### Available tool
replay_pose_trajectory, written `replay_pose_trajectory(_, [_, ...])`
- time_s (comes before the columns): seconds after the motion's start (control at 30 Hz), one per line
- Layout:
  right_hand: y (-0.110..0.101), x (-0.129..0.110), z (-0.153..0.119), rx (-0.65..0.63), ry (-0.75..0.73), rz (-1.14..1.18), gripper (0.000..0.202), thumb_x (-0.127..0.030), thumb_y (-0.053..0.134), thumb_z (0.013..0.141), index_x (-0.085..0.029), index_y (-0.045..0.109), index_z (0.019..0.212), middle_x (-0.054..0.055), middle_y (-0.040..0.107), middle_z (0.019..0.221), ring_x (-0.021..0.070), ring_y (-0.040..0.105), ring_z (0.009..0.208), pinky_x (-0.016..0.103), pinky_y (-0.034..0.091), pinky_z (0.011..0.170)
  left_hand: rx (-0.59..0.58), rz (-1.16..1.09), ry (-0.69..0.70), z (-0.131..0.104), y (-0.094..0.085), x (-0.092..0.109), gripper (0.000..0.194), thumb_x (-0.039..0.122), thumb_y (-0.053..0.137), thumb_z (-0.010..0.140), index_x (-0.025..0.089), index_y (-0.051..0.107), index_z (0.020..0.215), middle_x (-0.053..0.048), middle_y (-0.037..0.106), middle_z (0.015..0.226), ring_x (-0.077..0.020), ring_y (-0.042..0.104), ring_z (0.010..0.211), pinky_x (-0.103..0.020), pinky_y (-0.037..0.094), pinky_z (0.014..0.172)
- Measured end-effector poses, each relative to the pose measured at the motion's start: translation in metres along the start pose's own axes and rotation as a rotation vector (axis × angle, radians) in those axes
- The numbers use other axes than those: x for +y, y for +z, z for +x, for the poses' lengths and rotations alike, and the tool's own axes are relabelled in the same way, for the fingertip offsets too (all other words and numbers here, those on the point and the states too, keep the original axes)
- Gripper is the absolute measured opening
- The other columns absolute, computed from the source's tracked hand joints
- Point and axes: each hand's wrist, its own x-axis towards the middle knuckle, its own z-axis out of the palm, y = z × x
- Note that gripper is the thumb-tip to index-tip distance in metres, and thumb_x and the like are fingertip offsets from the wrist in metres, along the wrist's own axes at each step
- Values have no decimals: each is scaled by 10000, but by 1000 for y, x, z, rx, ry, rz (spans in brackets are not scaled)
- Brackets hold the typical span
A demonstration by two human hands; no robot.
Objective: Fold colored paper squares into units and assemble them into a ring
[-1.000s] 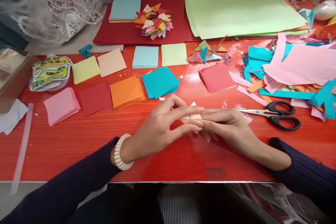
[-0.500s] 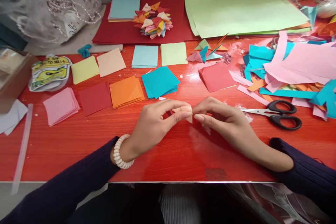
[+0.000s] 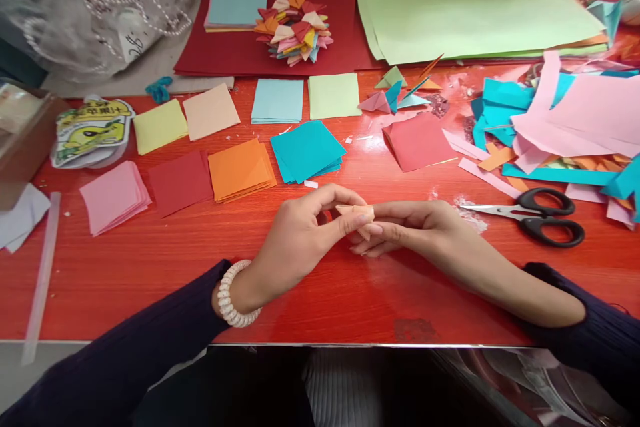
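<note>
The clear plastic bag (image 3: 107, 13) at the back left holds pearly bead strings (image 3: 117, 0) and a white tag with black writing, seen through its film. At the left edge, the open brown box (image 3: 25, 153) shows pale wrapped contents inside its rim, too blurred to name; just beside it lies the printed pouch (image 3: 93, 130), whose contents cannot be seen. Above the middle of the red table (image 3: 200, 293), the left hand (image 3: 295, 240) pinches the small folded peach paper (image 3: 356, 211) between thumb and fingers, in a narrow grip. The right hand (image 3: 425, 230) meets it from the other side, thumb and fingers close together at the paper's lower right; whether they clamp it or only touch it cannot be told. The table's front edge runs below both wrists, with bare red surface between the forearms. Another bare stretch lies left of the left hand, below the pink (image 3: 115, 197), dark red (image 3: 181, 183) and orange squares (image 3: 241, 170). The teal squares (image 3: 307, 151) lie near the left hand's knuckles. Right of the right hand, the black-handled scissors (image 3: 530, 215) point toward it, and the heap of paper scraps (image 3: 575, 120) crowds the table beyond them.
</note>
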Motion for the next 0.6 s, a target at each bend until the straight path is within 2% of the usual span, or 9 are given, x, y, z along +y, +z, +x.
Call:
replay_pose_trajectory(0.23, [1, 0, -1, 16, -19, -30, 172, -314, 579, 812, -159, 653, 800, 16, 691, 715, 127, 667, 661, 234, 553, 644, -1, -27, -41, 2, -1, 1, 122, 281, 603, 809, 161, 625, 799, 7, 635, 763, -93, 568, 714, -193, 448, 643])
replay_pose_trajectory(0.43, [1, 1, -2, -38, 30, -76, 220, -362, 590, 796, -150, 647, 812, 33, 697, 753, 148, 669, 708, 265, 544, 679, 19, -75, -84, 2, 0, 1, 126, 271, 628, 787, 147, 632, 766, 1, 637, 741, -88, 565, 669, -186, 449, 596])
replay_pose_trajectory(0.6, [0, 3, -2, -47, 20, -93, 226, -362, 601, 788, -143, 615, 733, 23, 676, 695, 131, 654, 633, 235, 522, 607, -34, -71, -103, 1, -1, 4, 142, 283, 616, 797, 150, 639, 841, 1, 652, 808, -92, 589, 724, -175, 469, 640])
